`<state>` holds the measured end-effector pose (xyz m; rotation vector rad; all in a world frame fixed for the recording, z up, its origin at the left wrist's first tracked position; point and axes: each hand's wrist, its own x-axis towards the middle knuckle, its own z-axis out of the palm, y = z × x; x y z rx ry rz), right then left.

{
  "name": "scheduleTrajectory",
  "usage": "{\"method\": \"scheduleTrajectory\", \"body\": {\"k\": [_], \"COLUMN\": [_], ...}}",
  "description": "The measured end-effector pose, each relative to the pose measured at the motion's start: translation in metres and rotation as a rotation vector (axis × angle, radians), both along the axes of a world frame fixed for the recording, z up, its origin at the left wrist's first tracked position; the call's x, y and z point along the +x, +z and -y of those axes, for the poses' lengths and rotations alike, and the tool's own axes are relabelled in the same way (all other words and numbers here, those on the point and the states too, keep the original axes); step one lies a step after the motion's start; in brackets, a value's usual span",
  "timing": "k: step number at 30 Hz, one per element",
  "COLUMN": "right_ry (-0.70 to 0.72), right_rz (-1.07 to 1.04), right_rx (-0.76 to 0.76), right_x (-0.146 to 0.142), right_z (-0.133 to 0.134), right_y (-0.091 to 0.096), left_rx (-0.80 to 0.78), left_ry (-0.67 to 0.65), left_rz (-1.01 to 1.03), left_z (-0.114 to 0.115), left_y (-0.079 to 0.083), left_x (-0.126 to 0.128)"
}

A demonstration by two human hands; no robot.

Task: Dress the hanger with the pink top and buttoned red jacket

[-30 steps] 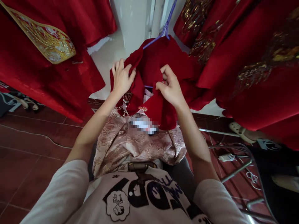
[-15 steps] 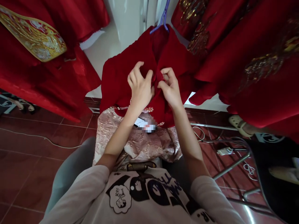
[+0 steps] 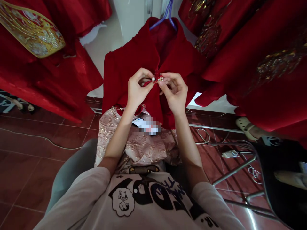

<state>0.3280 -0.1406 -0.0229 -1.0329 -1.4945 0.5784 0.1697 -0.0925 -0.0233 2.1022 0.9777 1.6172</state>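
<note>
Dark red velvet jacket (image 3: 124, 70): hangs on purple plastic hanger (image 3: 169, 17). Front edges, apart a second ago, now drawn shut. Left hand (image 3: 137, 91) pinches small white pearl button (image 3: 153, 79); right hand (image 3: 175, 92) pinches small gold clasp (image 3: 160, 78) opposite. Top fastening likely under way.

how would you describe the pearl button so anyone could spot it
Find the red jacket on the purple hanger. At its front opening, between the left hand and right hand, sits the pearl button: a lone white bead against red cloth.
</note>
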Motion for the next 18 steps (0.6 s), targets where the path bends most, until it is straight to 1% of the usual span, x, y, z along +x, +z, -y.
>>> {"method": "scheduleTrajectory", "body": {"k": [5, 7, 9, 11, 14, 18], "right_ry": [-0.037, -0.073, -0.122, -0.15, -0.141, -0.112], "right_rz": [0.012, 0.028, 0.063, 0.112, 0.156, 0.115], "right_rx": [-0.052, -0.069, -0.049, -0.02, -0.022, -0.058], "right_x": [-0.007, -0.008, -0.008, -0.006, -0.002, 0.003], "right_z": [0.01, 0.016, 0.02, 0.022, 0.021, 0.019], "right_y": [0.009, 0.013, 0.017, 0.018, 0.017, 0.015], "left_rx": [0.019, 0.033, 0.038, 0.036, 0.015, -0.036], "left_ry": [-0.081, -0.089, -0.078, -0.061, -0.073, -0.112], "left_rz": [-0.117, -0.188, -0.238, -0.241, -0.197, -0.145], "left_z": [0.017, 0.023, 0.026, 0.026, 0.02, 0.014], "left_y": [0.014, 0.019, 0.021, 0.021, 0.018, 0.015], "left_x": [-0.013, -0.018, -0.02, -0.02, -0.018, -0.017]}}
